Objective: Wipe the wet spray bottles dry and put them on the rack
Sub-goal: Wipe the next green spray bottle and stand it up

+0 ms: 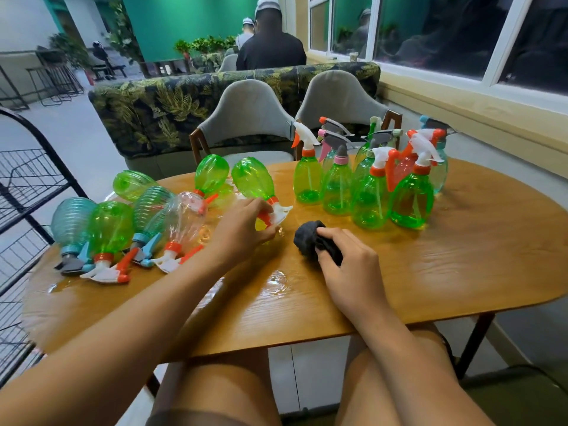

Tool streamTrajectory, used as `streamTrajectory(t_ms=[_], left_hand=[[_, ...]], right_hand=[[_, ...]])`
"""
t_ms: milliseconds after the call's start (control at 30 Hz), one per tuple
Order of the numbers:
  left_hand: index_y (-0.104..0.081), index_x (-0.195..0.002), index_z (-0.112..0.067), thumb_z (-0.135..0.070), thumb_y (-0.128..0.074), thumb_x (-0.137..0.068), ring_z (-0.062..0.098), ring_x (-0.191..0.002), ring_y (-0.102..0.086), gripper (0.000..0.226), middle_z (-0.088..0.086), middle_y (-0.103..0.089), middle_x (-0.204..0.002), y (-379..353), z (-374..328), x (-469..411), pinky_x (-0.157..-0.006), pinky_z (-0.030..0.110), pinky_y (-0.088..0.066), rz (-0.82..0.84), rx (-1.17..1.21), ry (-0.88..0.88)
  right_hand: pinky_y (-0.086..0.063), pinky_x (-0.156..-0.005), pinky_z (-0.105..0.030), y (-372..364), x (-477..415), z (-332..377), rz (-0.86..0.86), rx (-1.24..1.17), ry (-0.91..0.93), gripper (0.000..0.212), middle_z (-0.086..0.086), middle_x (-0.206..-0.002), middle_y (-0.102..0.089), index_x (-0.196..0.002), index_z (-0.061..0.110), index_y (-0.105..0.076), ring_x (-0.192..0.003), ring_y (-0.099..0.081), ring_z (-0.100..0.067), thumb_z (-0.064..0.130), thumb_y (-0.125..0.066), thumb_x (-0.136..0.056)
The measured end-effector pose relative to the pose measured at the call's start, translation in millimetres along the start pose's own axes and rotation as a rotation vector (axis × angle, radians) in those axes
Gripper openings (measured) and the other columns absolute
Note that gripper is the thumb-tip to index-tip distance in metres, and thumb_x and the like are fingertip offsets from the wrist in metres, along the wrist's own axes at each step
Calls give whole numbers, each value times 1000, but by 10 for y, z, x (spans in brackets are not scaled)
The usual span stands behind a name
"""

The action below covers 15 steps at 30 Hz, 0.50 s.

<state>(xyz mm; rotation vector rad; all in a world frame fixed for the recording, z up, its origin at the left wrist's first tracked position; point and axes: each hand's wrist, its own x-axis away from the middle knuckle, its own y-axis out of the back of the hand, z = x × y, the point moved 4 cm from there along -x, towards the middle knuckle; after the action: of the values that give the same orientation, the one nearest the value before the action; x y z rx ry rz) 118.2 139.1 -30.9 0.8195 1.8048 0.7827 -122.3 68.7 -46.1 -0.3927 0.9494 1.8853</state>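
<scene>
The left hand (242,224) is curling round the orange-and-white trigger head of a translucent green egg-shaped plastic spray bottle (253,178), which is lying tipped over on the glossy, water-streaked oval wooden table (430,272). The right hand (350,265) is clutching a crumpled dark grey cloth (307,241) against the tabletop. A black wire rack (27,179) is standing just beside the table's left end.
</scene>
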Motion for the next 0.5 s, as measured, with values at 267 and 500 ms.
streamTrajectory(t_ms=[267, 500], left_hand=[[-59, -123, -27, -33, -82, -88, 13, -99, -61, 42, -15, -68, -99, 98, -453, 738, -85, 35, -48, 33, 60, 1], [-55, -134, -27, -40, -83, -88, 12, -100, -59, 56, -12, -68, -111, 125, -612, 1048, -85, 32, -48, 116, 52, 29]], right_hand=[[-49, -93, -15, 65, 101, 356, -107, -14, 131, 35, -1, -117, -71, -125, 11, -71, -108, -65, -11, 0, -76, -92], [-52, -93, -19, -89, 174, 434, -33, -4, 133, 36, -1, -118, -71, -126, 13, -71, -108, -66, -13, 2, -75, -91]])
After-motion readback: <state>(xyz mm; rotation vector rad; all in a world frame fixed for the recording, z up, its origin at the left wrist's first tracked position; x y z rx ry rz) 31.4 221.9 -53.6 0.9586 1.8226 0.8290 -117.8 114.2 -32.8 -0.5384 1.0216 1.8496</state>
